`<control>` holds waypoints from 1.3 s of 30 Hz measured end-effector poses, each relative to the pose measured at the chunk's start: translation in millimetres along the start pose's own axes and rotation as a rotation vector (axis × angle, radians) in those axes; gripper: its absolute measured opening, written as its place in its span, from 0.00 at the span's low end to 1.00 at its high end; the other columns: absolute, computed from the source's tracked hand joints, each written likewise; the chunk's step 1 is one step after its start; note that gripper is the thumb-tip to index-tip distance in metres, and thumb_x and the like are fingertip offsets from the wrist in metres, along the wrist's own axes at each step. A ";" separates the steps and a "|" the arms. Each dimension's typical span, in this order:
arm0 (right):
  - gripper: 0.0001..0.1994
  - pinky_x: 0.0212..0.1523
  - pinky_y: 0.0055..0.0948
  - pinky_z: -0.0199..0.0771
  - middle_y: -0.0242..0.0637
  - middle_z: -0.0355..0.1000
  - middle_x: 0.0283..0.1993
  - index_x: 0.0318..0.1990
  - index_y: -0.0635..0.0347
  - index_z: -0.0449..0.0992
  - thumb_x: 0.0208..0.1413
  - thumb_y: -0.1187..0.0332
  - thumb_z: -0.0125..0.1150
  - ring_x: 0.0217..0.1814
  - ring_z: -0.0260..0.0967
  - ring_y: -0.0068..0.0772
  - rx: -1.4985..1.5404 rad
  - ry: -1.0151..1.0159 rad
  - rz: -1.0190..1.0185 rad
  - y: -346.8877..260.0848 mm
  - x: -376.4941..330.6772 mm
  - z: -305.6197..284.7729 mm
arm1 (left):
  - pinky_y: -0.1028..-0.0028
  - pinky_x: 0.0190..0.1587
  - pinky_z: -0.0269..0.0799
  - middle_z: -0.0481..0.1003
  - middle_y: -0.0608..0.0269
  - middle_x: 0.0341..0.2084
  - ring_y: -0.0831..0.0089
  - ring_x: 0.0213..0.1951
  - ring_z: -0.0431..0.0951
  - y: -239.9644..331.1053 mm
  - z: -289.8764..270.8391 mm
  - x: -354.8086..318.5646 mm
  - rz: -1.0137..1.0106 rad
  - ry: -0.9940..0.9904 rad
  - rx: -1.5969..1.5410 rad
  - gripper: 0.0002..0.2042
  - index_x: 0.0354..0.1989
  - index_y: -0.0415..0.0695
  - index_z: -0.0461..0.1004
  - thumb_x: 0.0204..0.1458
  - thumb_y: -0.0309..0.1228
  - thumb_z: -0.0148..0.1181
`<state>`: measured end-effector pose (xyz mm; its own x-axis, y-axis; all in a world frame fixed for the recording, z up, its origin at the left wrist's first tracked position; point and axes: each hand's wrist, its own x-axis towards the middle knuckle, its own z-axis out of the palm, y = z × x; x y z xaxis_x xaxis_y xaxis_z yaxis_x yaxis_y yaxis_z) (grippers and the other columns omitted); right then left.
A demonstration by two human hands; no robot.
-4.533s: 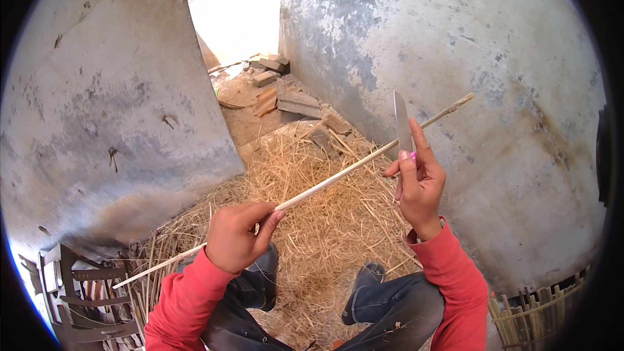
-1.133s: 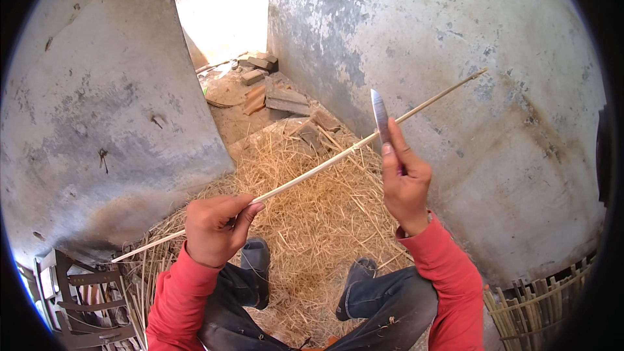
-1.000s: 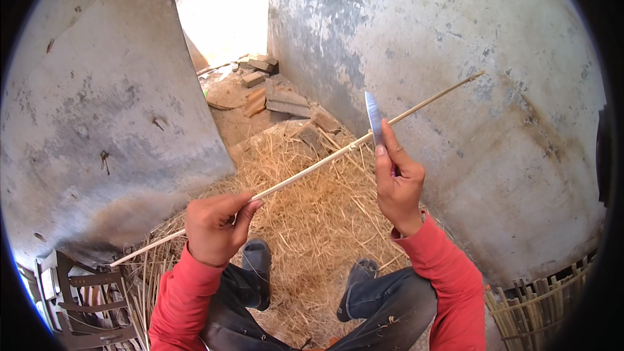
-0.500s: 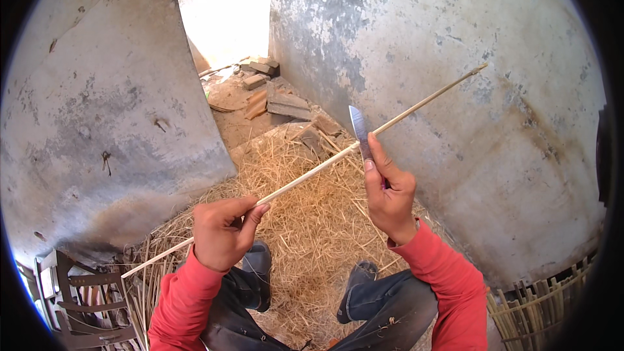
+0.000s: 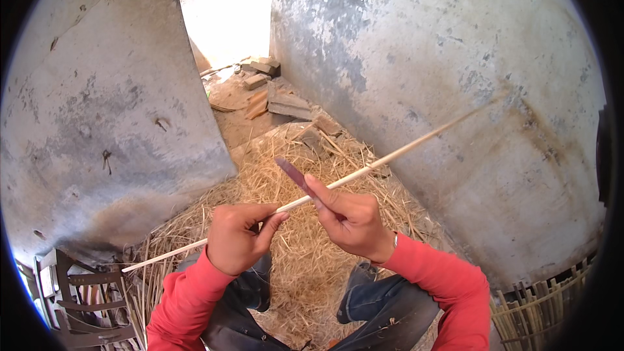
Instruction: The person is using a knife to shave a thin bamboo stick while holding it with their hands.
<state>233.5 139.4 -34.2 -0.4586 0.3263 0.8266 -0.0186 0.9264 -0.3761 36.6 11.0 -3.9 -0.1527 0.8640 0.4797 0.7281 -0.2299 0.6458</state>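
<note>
A long, pale wooden stick [image 5: 409,147], perhaps bamboo, slants across in front of me from lower left to upper right. My left hand [image 5: 242,234] pinches it between thumb and fingers, with the stick's near end poking out past the wrist. Close by on the right, my right hand [image 5: 351,218] is closed round a knife [image 5: 294,176]. The blade crosses the stick and points up to the left; its handle is hidden in my fingers. The stick's far end is blurred.
Straw-like shavings [image 5: 302,286] cover the floor around my shoes. Bricks and slabs [image 5: 287,104] lie by the bright doorway. Peeling walls stand left and right [image 5: 442,39]. At lower left is a dark chair [image 5: 97,305]; at lower right, a bundle of slats [image 5: 543,315].
My right hand with the knife has come down the stick toward my left hand, and the blade has tilted left. The left hand has shifted slightly right; the stick's far end has dropped.
</note>
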 end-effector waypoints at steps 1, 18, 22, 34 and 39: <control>0.24 0.22 0.19 0.55 0.22 0.65 0.22 0.69 0.61 0.75 0.65 0.79 0.61 0.22 0.53 0.10 -0.011 -0.047 0.066 -6.1 8.1 -5.3 | 0.78 0.24 0.68 0.79 0.60 0.17 0.83 0.20 0.75 -2.6 3.2 -0.8 -0.026 0.008 -0.036 0.04 0.37 0.35 0.86 0.58 0.23 0.72; 0.25 0.25 0.19 0.58 0.23 0.77 0.32 0.73 0.54 0.72 0.69 0.74 0.58 0.24 0.53 0.11 -0.081 0.314 0.355 33.2 4.0 -47.3 | 0.69 0.23 0.68 0.78 0.53 0.20 0.62 0.18 0.75 -4.2 2.0 -3.4 0.183 0.171 0.150 0.05 0.37 0.41 0.86 0.52 0.24 0.75; 0.27 0.23 0.21 0.60 0.29 0.79 0.28 0.72 0.55 0.72 0.65 0.78 0.60 0.21 0.54 0.13 -0.027 0.139 0.257 11.4 12.5 -25.0 | 0.68 0.23 0.69 0.78 0.53 0.21 0.62 0.18 0.76 -0.5 5.9 -1.8 0.092 0.176 0.127 0.05 0.37 0.41 0.86 0.53 0.24 0.74; 0.22 0.21 0.22 0.52 0.15 0.66 0.26 0.71 0.54 0.74 0.71 0.71 0.57 0.22 0.51 0.10 -0.052 0.451 0.415 51.0 23.3 -77.6 | 0.65 0.24 0.73 0.81 0.61 0.25 0.61 0.22 0.81 -15.5 -1.8 -3.9 0.297 0.331 0.373 0.08 0.39 0.46 0.85 0.51 0.27 0.76; 0.22 0.24 0.20 0.52 0.15 0.65 0.29 0.71 0.52 0.74 0.71 0.71 0.57 0.25 0.48 0.10 -0.132 0.593 0.422 72.0 13.1 -110.0 | 0.69 0.23 0.72 0.82 0.65 0.27 0.68 0.22 0.79 -8.0 -0.6 -2.7 0.441 0.347 0.494 0.11 0.40 0.47 0.86 0.47 0.25 0.76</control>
<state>323.9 231.0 -4.3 0.1546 0.6715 0.7247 0.1775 0.7027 -0.6890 30.9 10.2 -10.0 0.0803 0.5285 0.8451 0.9734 -0.2241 0.0476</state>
